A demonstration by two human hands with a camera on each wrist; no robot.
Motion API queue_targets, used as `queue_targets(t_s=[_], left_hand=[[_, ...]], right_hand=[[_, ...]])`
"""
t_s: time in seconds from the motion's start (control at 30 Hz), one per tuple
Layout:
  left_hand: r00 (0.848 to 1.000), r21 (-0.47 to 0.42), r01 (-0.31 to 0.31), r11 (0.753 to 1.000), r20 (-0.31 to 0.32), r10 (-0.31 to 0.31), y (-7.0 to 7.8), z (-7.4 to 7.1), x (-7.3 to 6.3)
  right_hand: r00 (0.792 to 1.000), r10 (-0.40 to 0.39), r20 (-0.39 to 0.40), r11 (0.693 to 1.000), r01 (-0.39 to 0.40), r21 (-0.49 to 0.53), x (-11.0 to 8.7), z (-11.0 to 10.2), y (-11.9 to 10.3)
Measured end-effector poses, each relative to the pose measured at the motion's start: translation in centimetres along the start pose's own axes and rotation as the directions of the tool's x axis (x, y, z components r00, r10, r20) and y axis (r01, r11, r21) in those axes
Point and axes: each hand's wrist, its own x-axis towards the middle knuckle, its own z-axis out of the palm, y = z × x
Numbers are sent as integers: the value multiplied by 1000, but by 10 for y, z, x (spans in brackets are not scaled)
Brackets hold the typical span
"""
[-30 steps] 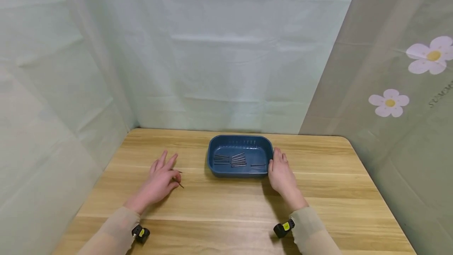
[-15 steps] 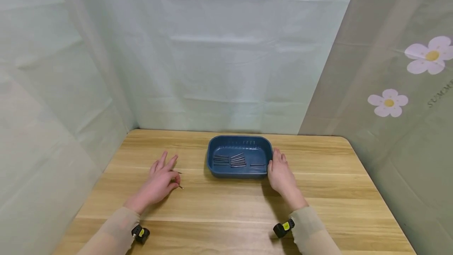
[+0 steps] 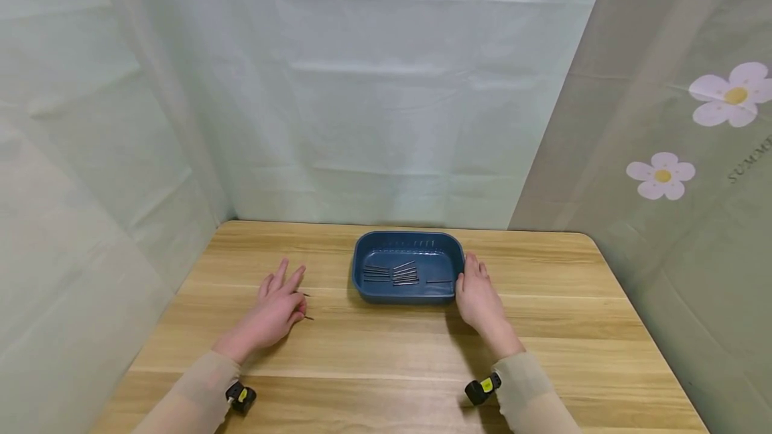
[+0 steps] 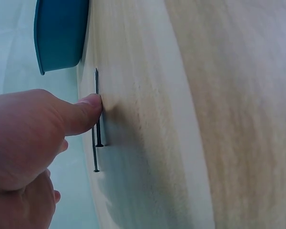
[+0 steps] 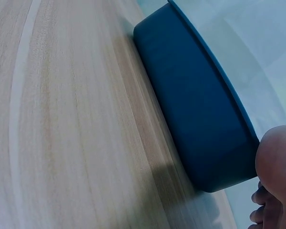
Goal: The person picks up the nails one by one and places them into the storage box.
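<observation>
In the head view, my left hand (image 3: 274,313) is low over the table, left of the tray. Its thumb and index finger pinch a dark nail (image 4: 98,131), whose head and point both show past the thumb in the left wrist view. Behind it lies a second nail (image 4: 95,160), partly hidden by the thumb. A blue rectangular tray (image 3: 403,299) stands near the back edge, with several nails (image 3: 405,276) lying in groups inside and a single nail (image 3: 439,281) at the right. My right hand (image 3: 479,297) rests against the tray's right end, thumb at its front corner.
The wood-grain table (image 3: 386,360) reaches back to a pale cloth curtain (image 3: 374,119). Another fabric panel with printed flowers (image 3: 663,175) hangs on the right. A small black camera (image 3: 241,396) is strapped to each wrist.
The nail in my left fingers has turned slightly, from slanting toward me to lying nearly level. My left hand barely shifts. The right hand and tray stay in place.
</observation>
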Motion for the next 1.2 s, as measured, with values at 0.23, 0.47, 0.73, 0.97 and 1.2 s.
queue_targets(t_s=[0.23,0.47,0.73,0.97,1.2], left_hand=[[1000,1,-3,1000,27,3,0,0,0],[1000,-10,12,1000,27,-12,-1,2,-1],[999,-15,35,999,10,-35,-1,6,-4],[998,-26,55,998,-18,-56,6,2,-2],[996,-28,61,998,-60,-62,16,-1,2]], right_hand=[[1000,3,2,1000,-3,5,0,-1,-1],[1000,-2,-9,1000,2,-2,1,-2,-2],[1000,5,-6,1000,-5,-2,1,0,-2],[1000,-5,-8,1000,5,2,1,0,0],[1000,2,-2,1000,-2,1,1,0,-1]])
